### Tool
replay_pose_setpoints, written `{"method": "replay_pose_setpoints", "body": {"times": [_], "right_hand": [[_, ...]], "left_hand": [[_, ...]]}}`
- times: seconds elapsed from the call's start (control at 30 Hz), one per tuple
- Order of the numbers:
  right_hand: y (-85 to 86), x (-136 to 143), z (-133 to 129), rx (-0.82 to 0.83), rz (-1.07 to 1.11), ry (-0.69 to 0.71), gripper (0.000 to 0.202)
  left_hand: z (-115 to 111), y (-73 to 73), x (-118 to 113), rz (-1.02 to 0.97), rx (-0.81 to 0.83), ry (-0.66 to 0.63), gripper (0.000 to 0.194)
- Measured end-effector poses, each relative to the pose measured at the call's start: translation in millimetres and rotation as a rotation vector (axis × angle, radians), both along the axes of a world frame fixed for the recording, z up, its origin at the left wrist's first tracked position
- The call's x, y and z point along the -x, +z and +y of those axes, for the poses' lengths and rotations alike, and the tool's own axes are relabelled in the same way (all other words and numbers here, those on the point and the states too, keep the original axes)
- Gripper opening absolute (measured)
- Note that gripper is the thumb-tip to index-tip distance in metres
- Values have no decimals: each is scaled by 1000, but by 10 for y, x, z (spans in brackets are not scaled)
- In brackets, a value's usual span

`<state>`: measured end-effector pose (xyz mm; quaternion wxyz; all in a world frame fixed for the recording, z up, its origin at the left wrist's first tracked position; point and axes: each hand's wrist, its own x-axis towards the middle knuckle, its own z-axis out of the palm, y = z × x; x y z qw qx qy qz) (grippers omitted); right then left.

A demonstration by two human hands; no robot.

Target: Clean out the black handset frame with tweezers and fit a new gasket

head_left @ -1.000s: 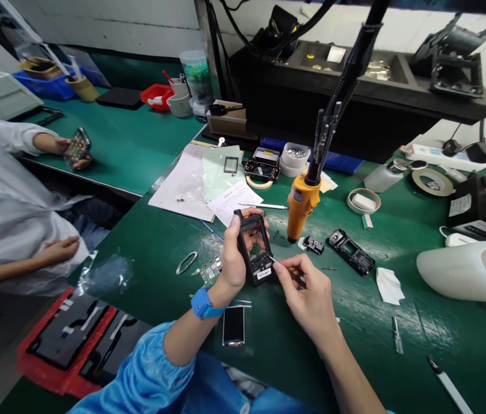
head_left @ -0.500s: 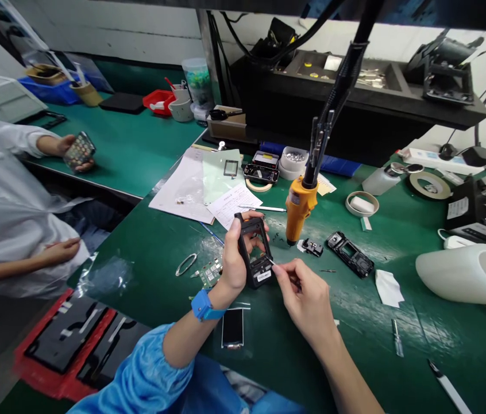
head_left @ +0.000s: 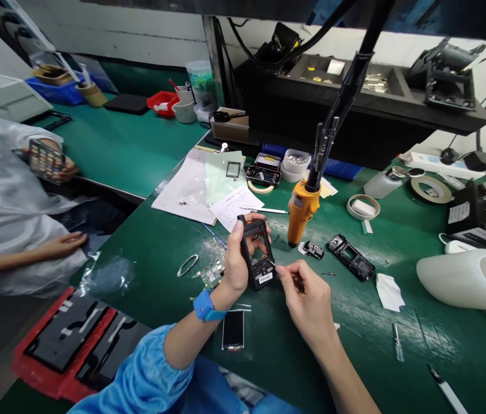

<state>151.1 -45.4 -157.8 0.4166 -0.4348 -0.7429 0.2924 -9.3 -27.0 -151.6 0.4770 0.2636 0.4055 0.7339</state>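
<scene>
My left hand [head_left: 238, 264], with a blue strap on its wrist, is wrapped round a black device housing [head_left: 258, 277] with a rectangular opening and a white label. The housing is tilted up above the green bench. At its lower right edge, my right hand [head_left: 305, 287] pinches a thin, pale-tipped tool [head_left: 272, 263], mostly hidden by the fingers. That tip reaches the housing just above the label. Below the housing a small display [head_left: 233, 330] lies on the bench. A green circuit board [head_left: 212, 274] is partly behind my left wrist.
An orange electric screwdriver [head_left: 302, 210] hangs behind my hands. To its right lie a small black module [head_left: 313, 249] and another black housing [head_left: 351, 257]. Papers [head_left: 186, 184] are at the back left, a white cylinder [head_left: 462, 282] at right. A co-worker [head_left: 10, 207] sits left, holding a phone [head_left: 47, 161].
My hands keep the same hold on the housing and the thin tool, with hardly any shift. The co-worker's phone has moved left, closer to their body. The view has shifted slightly.
</scene>
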Motion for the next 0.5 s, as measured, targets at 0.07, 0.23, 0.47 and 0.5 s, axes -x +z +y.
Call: {"method": "replay_pose_setpoints", "body": {"times": [0.07,0.23,0.47,0.5], "right_hand": [[1,0,-5,19,6,-6,35],[-9,-3,-9,-15,-4,-3,33],[-1,-30,13,-109,-117,-19,39],[4,-30,15,-119,-112,-29,36]], "left_hand": [[-2,7,-1,-3,-1,6,52],[-12,9,4,-2,-9,12,53],[-28,-33,-16,45,3,30,53],[-27,-35,-19,47,5,32,53]]}}
